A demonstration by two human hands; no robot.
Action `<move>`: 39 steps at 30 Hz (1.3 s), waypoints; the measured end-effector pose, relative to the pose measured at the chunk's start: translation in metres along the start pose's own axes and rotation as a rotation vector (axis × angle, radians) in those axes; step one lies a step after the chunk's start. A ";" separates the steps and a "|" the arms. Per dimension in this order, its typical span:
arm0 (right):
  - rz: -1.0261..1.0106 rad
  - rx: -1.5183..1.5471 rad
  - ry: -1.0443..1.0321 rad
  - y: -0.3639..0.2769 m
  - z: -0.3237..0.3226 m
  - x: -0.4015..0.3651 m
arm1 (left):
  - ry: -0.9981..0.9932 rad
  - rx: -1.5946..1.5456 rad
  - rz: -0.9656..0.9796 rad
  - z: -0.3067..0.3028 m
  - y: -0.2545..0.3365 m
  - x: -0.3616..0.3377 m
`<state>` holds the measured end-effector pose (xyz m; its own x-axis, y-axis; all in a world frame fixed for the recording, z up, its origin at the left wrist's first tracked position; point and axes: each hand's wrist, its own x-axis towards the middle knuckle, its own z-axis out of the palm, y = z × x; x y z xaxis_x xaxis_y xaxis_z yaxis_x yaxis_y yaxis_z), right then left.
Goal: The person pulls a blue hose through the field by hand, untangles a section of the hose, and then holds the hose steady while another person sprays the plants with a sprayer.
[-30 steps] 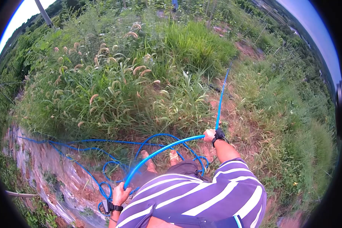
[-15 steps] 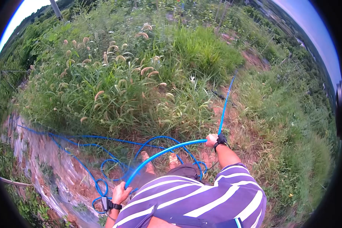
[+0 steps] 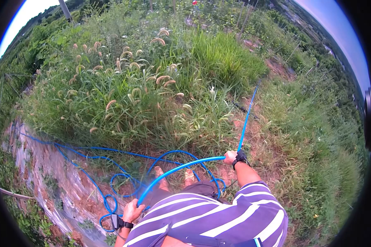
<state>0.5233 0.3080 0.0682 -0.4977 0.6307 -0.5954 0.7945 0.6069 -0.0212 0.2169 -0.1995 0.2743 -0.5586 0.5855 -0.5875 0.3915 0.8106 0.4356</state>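
A blue hose arches in front of the striped shirt, from one hand to the other. My left hand, low at the left, is closed around its lower end. At the right, my right hand grips the same hose, which runs on from there up the dirt path, taut and nearly straight. Each wrist wears a black strap with a device. More blue hose lies in loose loops on the ground around the feet.
Tall grass with seed heads stands ahead. Plastic sheeting covers the ground at the left. A dirt path leads up to the right, with a dark pipe beside the hose. A pole rises at the upper left.
The view has shifted slightly, so the plants and path sit a little lower and further right. Both hands keep their hold on the hose, in nearly the same pose.
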 end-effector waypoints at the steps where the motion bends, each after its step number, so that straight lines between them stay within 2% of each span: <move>1: 0.002 0.008 0.004 0.000 0.001 0.001 | -0.007 -0.013 -0.004 0.000 0.000 0.000; 4: 0.030 -0.022 -0.077 -0.002 -0.003 0.001 | 0.058 -0.020 0.045 0.006 -0.008 0.004; 14: -0.002 0.067 -0.017 -0.002 0.006 -0.002 | -0.029 -0.015 -0.043 -0.006 0.012 0.014; 19: -0.023 0.086 -0.006 0.005 0.008 -0.005 | -0.007 -0.006 -0.013 0.003 0.003 0.018; 24: 0.006 0.078 -0.044 0.004 -0.007 -0.021 | -0.056 0.016 -0.027 0.007 0.000 0.022; 30: -0.032 0.145 -0.032 0.017 0.021 -0.002 | -0.135 0.016 -0.138 0.004 0.007 0.026; 33: -0.042 0.179 -0.044 0.022 0.021 0.001 | -0.146 -0.002 -0.082 0.011 -0.013 0.035; 35: -0.036 0.226 0.022 0.028 0.035 0.004 | -0.148 0.005 -0.107 0.008 -0.015 0.041; 39: -0.017 0.244 0.006 0.030 0.037 0.002 | -0.213 0.072 -0.104 -0.008 0.011 0.055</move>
<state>0.5594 0.3098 0.0370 -0.5127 0.6247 -0.5889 0.8464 0.4827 -0.2249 0.1842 -0.1583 0.2523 -0.4346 0.4821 -0.7607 0.3950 0.8611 0.3201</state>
